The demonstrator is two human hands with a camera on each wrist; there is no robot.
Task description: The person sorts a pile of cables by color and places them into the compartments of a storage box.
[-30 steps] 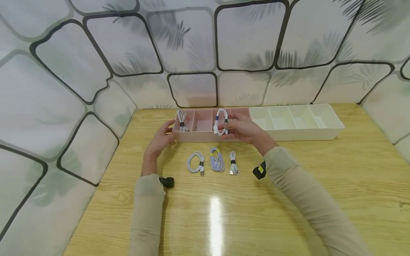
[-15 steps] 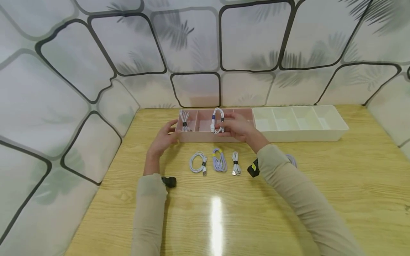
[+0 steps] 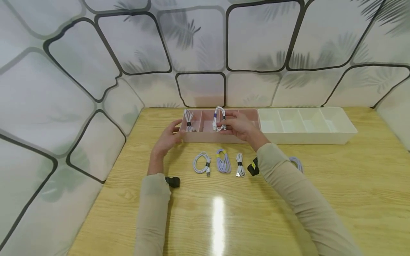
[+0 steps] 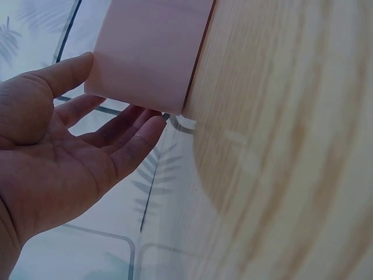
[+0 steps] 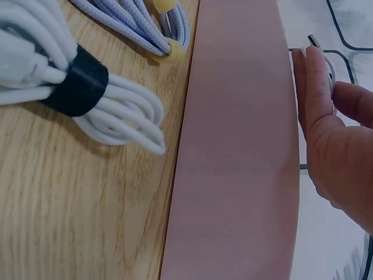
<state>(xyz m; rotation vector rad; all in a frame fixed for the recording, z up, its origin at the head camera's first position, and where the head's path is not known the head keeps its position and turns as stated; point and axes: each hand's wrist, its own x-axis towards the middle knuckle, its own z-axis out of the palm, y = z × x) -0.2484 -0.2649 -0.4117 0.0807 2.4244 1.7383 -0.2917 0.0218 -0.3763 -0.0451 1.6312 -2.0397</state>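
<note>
Cable one (image 3: 214,124), a white loop wearing two bands, one blue and one black, is up above the pink box (image 3: 214,137), pinched between the fingers and thumb of the right hand (image 3: 240,126); it's level with the divider between the second and third compartments from the left; over at the box's left end we have the left hand (image 3: 168,139), fingers relaxed and touching the end wall; four compartments in this box, with cable two (image 3: 189,122) lying in the leftmost; four more in the white box (image 3: 307,138), right up against the pink one; down on the table (image 3: 192,213), a row of three, just in front: cable three (image 3: 208,165), pale and looped, cable four (image 3: 224,164), lavender with yellow, and cable five (image 3: 240,164), white with one black band; then cable six (image 3: 298,163), lavender, part hidden by the right sleeve (image 3: 288,177); behind it all, one leaf-patterned backdrop (image 3: 250,42).
</note>
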